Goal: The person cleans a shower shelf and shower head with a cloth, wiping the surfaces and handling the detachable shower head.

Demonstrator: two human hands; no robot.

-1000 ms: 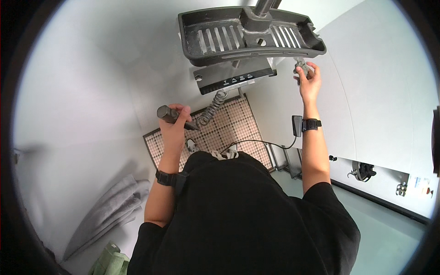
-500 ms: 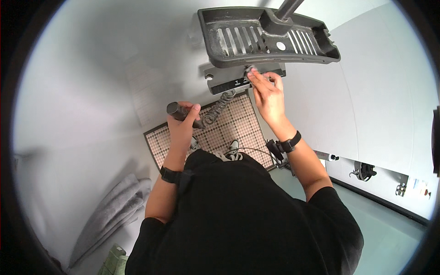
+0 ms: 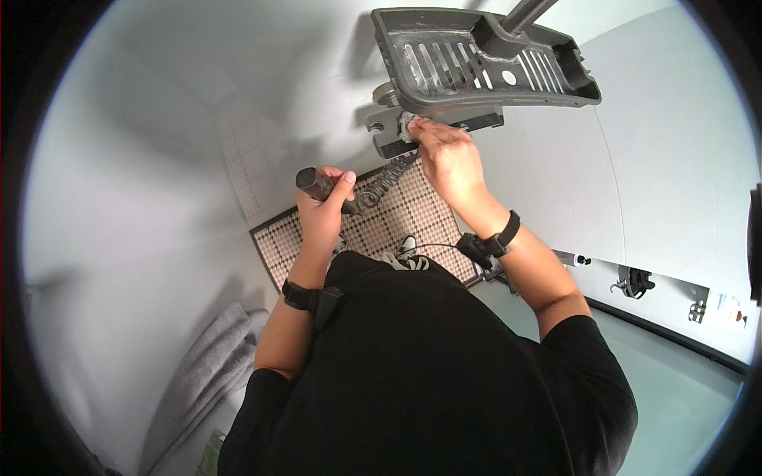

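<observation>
My left hand point(image 3: 324, 208) is wrapped around a dark handheld sprayer point(image 3: 313, 183), its blunt end pointing up and left. A grey coiled hose point(image 3: 386, 184) runs from beside that hand up to the wall fixture. With bent fingers my right hand point(image 3: 451, 159) presses a crumpled grey cloth point(image 3: 406, 127) against the left part of a grey shower panel point(image 3: 384, 147) with a dark front strip. The fingers partly hide the cloth and the panel's middle. Just above is a black slotted shower tray point(image 3: 444, 101) on a pole, with pale residue in it.
Below lies a checked mat point(image 3: 274, 246) with dark edging, my shoes point(image 3: 408, 244) on it. A grey towel point(image 3: 208, 361) hangs at lower left. Pale walls surround me. To the right, a black holder point(image 3: 633, 282) and small fittings sit along the wall above a greenish floor point(image 3: 675, 381).
My right hand has slid the cloth left along the panel, and its back now turns more toward me. My left hand still grips the sprayer, nearly in place. The view has shifted slightly.
</observation>
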